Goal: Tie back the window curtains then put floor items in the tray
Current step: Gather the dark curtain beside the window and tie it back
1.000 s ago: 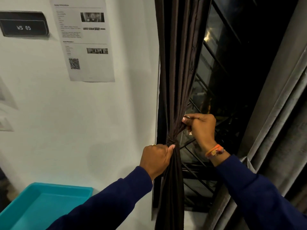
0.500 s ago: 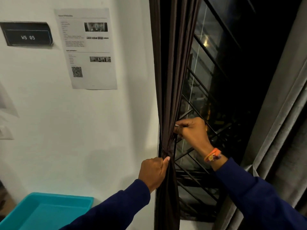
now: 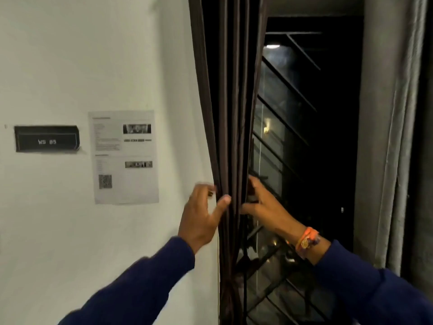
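The dark brown curtain hangs gathered into a narrow bundle at the window's left edge. My left hand is at its left side with fingers spread, and the thumb touches the folds. From the right, my right hand lies against the bundle with fingers fairly straight and their tips partly hidden behind the cloth. The lower part of the bundle is in shadow and I cannot make out a tie there. The tray is out of view.
A grey curtain hangs at the right side of the dark window, which has a metal grille. On the white wall to the left are a printed sheet and a black "WS 05" plate.
Both hands have let go of the curtain's waist and risen higher up the bundle, now with open fingers. My view has tilted up, so the teal tray has dropped out of sight.
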